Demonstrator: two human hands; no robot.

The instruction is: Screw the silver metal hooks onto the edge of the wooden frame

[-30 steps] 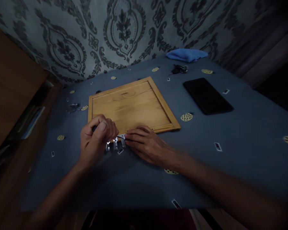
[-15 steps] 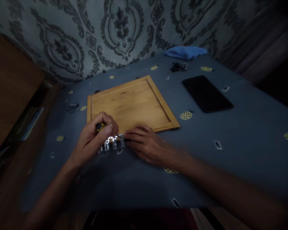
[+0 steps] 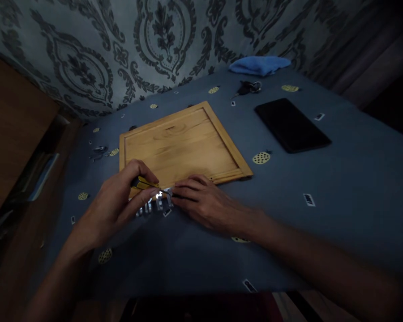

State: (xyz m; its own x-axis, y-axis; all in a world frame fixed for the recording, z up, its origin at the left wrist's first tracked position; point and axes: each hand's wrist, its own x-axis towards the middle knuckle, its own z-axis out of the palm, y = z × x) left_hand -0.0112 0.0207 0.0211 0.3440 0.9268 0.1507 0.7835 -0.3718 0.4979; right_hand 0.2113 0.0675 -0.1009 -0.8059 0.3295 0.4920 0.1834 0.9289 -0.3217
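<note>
My left hand (image 3: 116, 201) grips a small screwdriver with a yellow and black handle (image 3: 143, 183); its tip points at shiny metal pieces (image 3: 154, 203) lying at the near edge of a wooden panel (image 3: 177, 143). My right hand (image 3: 201, 201) lies beside them with its fingers pressed together on the metal pieces. Everything rests on a blue-grey patterned cloth (image 3: 289, 214) over the table.
A black phone (image 3: 291, 125) lies to the right of the panel. Behind it are a dark bunch of keys (image 3: 246, 87) and a folded blue cloth (image 3: 258, 65) near the patterned wall. Small metal bits (image 3: 99, 151) lie left of the panel. A brown cabinet (image 3: 10, 134) stands at left.
My left hand has drawn back to the left and tilted, so the screwdriver's yellow handle now shows. The right hand has stayed on the metal pieces.
</note>
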